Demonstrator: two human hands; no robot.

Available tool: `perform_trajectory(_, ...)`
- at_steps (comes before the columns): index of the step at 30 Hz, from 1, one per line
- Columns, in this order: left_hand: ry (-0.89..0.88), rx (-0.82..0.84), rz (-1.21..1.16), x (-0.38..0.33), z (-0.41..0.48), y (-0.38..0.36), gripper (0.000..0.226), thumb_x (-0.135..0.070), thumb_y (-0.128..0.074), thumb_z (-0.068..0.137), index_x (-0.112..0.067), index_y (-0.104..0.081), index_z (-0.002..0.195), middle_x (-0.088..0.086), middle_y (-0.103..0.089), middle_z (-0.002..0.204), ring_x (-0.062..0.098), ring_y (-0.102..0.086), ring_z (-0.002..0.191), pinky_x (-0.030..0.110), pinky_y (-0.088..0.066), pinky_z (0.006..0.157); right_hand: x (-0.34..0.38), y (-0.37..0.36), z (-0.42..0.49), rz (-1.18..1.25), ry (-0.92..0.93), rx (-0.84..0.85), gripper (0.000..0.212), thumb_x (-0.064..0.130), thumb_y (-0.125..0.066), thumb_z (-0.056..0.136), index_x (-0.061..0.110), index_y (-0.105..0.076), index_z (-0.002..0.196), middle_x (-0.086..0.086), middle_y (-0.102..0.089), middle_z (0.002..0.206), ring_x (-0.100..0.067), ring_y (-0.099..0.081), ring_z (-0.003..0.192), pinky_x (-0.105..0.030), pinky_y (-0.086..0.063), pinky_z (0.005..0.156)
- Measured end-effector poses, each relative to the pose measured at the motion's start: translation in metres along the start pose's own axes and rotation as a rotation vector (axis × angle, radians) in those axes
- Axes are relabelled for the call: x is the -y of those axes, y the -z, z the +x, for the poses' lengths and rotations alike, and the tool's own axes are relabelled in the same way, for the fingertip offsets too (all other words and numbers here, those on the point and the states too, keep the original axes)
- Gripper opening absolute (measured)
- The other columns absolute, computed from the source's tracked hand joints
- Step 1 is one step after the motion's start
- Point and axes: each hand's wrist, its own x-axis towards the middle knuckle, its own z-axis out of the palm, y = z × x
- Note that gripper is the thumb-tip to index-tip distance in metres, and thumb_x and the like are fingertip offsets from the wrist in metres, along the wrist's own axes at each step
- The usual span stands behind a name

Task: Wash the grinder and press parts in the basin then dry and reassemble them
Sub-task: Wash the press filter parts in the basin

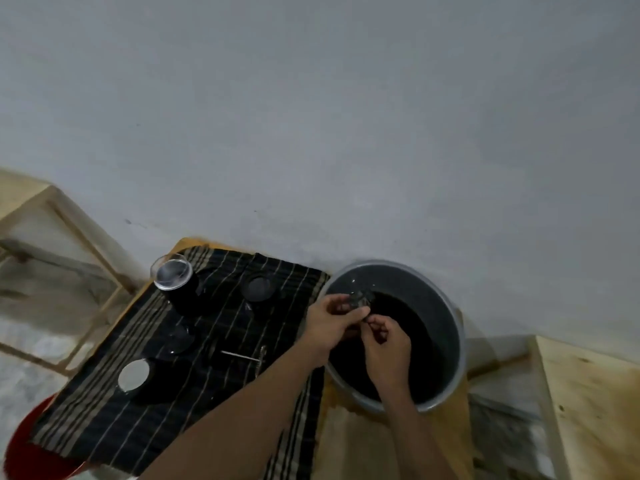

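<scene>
A grey basin [446, 306] with dark water sits at the right of a wooden table. Over it, my left hand [329, 323] grips a small dark, wet part [362, 298], and my right hand [386, 344] pinches its lower edge with curled fingers. On a black striped cloth [221, 403] to the left lie a black cylinder with a clear glass top [173, 275], a round black lid [259, 288], a shiny metal disc [134, 375], a clear round piece [180, 337] and a thin metal rod with a spring end [247, 356].
A grey wall rises right behind the table. A wooden frame stand [62, 244] is at the far left, a plywood surface [588, 403] at the right, and something red [24, 445] shows under the cloth's near left corner.
</scene>
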Motion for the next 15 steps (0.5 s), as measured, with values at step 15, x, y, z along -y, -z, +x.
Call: perform_trajectory(15, -0.146, -0.027, 0.972, 0.054, 0.07, -0.029, 0.035, -0.008, -0.074, 0.086, -0.017, -0.062, 0.118, 0.007, -0.07, 0.116, 0.025, -0.068, 0.106, 0.034, -0.055, 0.091, -0.031, 0.022, 0.056, 0.9, -0.93, 0.067, 0.044, 0.032, -0.051, 0.105, -0.004, -0.056, 0.131, -0.022, -0.063, 0.127, -0.032, -0.063, 0.112, -0.041, -0.048, 0.101)
